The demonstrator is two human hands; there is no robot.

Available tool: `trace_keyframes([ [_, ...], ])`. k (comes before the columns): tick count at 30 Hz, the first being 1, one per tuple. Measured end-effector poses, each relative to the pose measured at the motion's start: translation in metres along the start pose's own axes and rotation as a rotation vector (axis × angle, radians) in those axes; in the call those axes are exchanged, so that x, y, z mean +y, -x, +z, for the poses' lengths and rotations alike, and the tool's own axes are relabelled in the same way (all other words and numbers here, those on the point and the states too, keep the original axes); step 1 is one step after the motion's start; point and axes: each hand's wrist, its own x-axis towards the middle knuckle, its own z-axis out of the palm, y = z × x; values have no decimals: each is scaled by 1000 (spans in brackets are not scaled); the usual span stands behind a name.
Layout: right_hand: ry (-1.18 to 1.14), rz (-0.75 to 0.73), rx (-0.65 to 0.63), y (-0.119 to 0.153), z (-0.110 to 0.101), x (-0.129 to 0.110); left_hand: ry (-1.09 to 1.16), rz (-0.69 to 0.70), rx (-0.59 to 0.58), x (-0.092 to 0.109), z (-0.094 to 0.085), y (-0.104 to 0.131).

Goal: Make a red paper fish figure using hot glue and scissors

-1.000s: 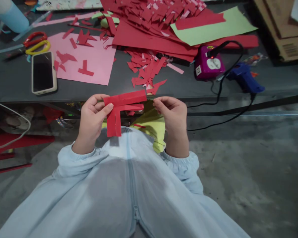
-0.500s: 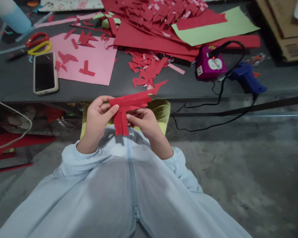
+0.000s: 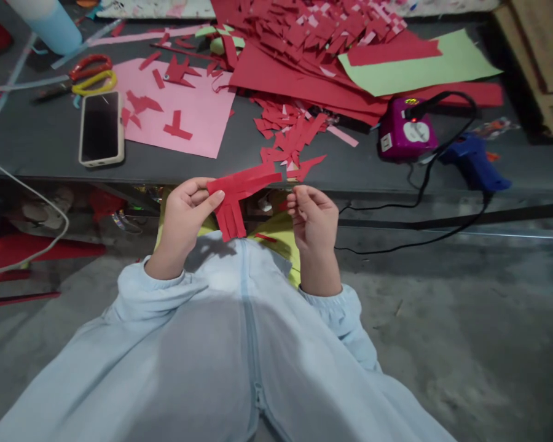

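Note:
My left hand (image 3: 191, 212) pinches a T-shaped piece made of red paper strips (image 3: 233, 209) by its upper left corner, thumb on top. The piece hangs over my lap, just in front of the table edge. Apart from it, to the right, my right hand (image 3: 316, 215) is closed with thumb and fingertips together; whether anything lies between them I cannot make out. Just beyond the right fingertips, a pile of red paper scraps (image 3: 295, 138) reaches the table's front edge. A thin red strip (image 3: 265, 237) lies on the yellow cloth over my lap.
On the dark table (image 3: 166, 169) lie a phone (image 3: 101, 129), scissors (image 3: 92, 75), a pink sheet (image 3: 198, 116) with red cutouts, large red sheets (image 3: 299, 80) and a green sheet (image 3: 419, 67). At right are a purple plug adapter (image 3: 405, 132), a blue glue gun (image 3: 474, 162) and its cord.
My right hand has left the red paper piece and moved right and up, its fingers closing together. My left hand still holds the piece. The view has shifted slightly.

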Motion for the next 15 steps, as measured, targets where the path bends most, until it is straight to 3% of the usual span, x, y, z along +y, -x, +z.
trace_keyframes([
  [3, 43, 18, -31, 0, 1, 1, 9, -7, -11, 0, -1, 1],
  [6, 137, 53, -144, 9, 12, 8, -12, 7, -21, 0, -1, 2],
  [9, 227, 122, -296, 21, 27, 16, -31, 32, -20, 2, -1, 3],
  [13, 375, 174, -593, 30, 37, 23, -31, 56, 9, 6, -1, 6],
  [15, 451, 149, -652, 31, 37, 22, -32, 71, 8, 9, -2, 8],
])
